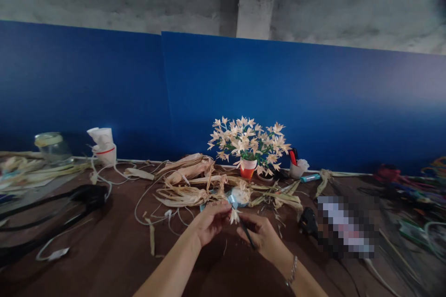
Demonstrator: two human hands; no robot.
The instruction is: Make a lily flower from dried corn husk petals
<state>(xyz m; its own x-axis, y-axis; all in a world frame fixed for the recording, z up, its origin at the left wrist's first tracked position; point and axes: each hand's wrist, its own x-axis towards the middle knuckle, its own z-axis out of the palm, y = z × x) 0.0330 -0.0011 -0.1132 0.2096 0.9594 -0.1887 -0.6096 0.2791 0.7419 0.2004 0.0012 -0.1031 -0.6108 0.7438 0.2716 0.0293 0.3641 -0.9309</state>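
Near the middle of the brown table, my left hand (212,222) pinches a small pale flower (234,216) that looks made of corn husk, its petals pointing down. Closed around a slim dark tool (249,235), my right hand (262,234) sits just right of the flower. The tool's upper end reaches close to the petals; its exact kind is hard to make out. A bracelet circles my right wrist. Beyond both hands lie dried corn husks (190,177) and a light-blue roll-like item (240,196), partly covered by husk.
A pot (247,170) with many husk flowers stands behind the husks. Right of it are a white cup (296,169) with red-handled tools and a teal object (310,178). White cord (139,204), a glass jar (52,148) and black straps (87,197) are at left; a dark device (308,222) lies right.
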